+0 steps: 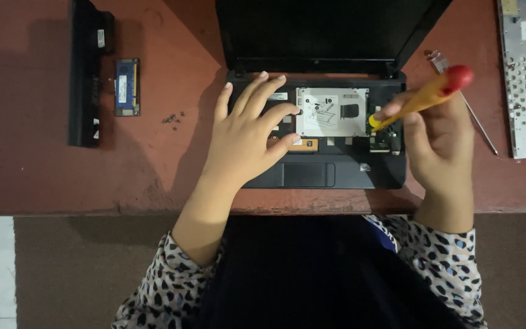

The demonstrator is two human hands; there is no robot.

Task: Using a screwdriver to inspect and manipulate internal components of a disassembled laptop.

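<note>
Single head-worn view, looking almost straight down from above the person's own lap onto a reddish-brown table (44, 170). The table's near edge runs level across the lower middle; floor and patterned sleeves (171, 286) fill the strip beneath. An opened small laptop (318, 164) sits centred at close, arm's-reach range, its screen cut by the top edge. The left hand (245, 134) and right hand (439, 146) enter from below. No second view overlaps.
</note>
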